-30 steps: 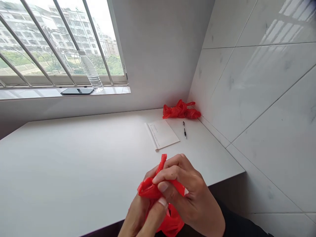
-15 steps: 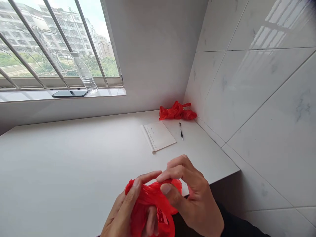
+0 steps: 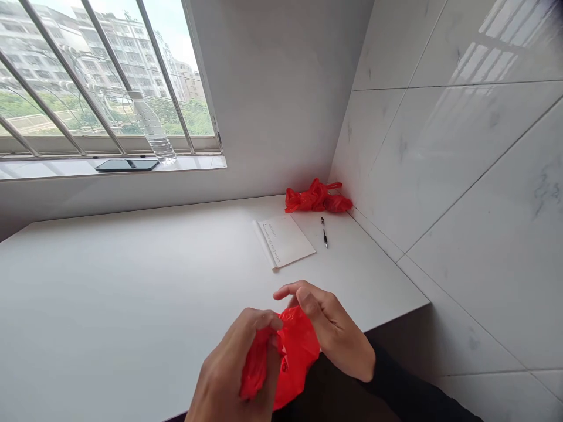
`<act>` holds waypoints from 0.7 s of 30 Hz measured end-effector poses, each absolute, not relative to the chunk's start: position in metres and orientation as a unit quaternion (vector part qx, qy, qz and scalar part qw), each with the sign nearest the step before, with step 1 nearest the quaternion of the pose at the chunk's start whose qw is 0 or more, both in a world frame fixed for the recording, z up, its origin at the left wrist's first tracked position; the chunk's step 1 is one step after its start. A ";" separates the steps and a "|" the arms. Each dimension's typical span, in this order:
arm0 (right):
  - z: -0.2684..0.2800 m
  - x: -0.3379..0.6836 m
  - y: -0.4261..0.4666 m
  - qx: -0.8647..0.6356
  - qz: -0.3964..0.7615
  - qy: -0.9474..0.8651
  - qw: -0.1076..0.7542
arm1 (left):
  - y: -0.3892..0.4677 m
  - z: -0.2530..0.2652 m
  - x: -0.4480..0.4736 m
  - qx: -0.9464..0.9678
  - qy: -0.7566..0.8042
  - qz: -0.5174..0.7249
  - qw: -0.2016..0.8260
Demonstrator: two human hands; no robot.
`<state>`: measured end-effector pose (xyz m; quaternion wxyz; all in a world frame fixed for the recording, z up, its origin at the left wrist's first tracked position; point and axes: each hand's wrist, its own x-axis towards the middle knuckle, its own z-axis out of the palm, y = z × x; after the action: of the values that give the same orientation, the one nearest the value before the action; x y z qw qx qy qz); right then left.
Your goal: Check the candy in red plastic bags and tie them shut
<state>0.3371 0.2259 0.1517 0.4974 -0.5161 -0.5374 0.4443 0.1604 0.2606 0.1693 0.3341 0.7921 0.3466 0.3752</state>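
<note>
A thin red plastic bag [image 3: 299, 346] is bunched up low in the middle of the head view, at the table's front edge. My left hand [image 3: 240, 363] is closed around its left side, with red folds showing between thumb and fingers. At the bag's upper right, my right hand [image 3: 332, 325] has its thumb raised and its fingers loosely curved and apart. Its fingertips are close to the top of the bag; whether they touch it is partly hidden. A small dark printed patch shows inside the bag's folds.
On the white table [image 3: 132, 281] lie a notepad [image 3: 288, 241], a black pen [image 3: 324, 233] and another crumpled red bag [image 3: 316, 197] in the corner. A water bottle [image 3: 153, 130] and a phone [image 3: 126, 166] rest on the sill. A tiled wall [image 3: 466, 193] bounds the right.
My left hand has turned over, its back now towards me, gripping the bag more tightly. My right thumb and fingers have moved apart from the bag's edge. The bag has become more bunched.
</note>
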 end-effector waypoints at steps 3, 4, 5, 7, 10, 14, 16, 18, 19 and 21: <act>0.147 0.341 0.231 -0.513 0.476 -0.535 0.472 | 0.270 0.154 0.156 0.839 0.306 0.411 0.181; 0.146 0.342 0.233 -0.494 0.493 -0.548 0.461 | 0.273 0.150 0.154 0.849 0.287 0.419 0.143; 0.146 0.342 0.234 -0.468 0.510 -0.564 0.451 | 0.275 0.146 0.152 0.859 0.266 0.423 0.115; 0.145 0.342 0.237 -0.410 0.535 -0.594 0.440 | 0.279 0.140 0.149 0.874 0.231 0.419 0.079; 0.144 0.341 0.239 -0.390 0.527 -0.598 0.461 | 0.281 0.138 0.146 0.884 0.220 0.407 0.059; 0.150 0.339 0.239 -0.431 0.471 -0.578 0.509 | 0.282 0.146 0.146 0.895 0.224 0.382 0.045; 0.156 0.339 0.239 -0.452 0.425 -0.577 0.531 | 0.284 0.151 0.148 0.902 0.231 0.363 0.041; 0.161 0.343 0.239 -0.467 0.388 -0.573 0.551 | 0.287 0.152 0.146 0.898 0.253 0.358 0.041; 0.163 0.347 0.240 -0.472 0.377 -0.566 0.561 | 0.289 0.149 0.142 0.893 0.270 0.357 0.041; 0.160 0.359 0.242 -0.487 0.361 -0.551 0.573 | 0.293 0.139 0.129 0.886 0.303 0.349 0.036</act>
<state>0.3592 0.2424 0.1599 0.5734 -0.4872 -0.5506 0.3614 0.1285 0.2931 0.1385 0.0364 0.8860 0.3029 0.3492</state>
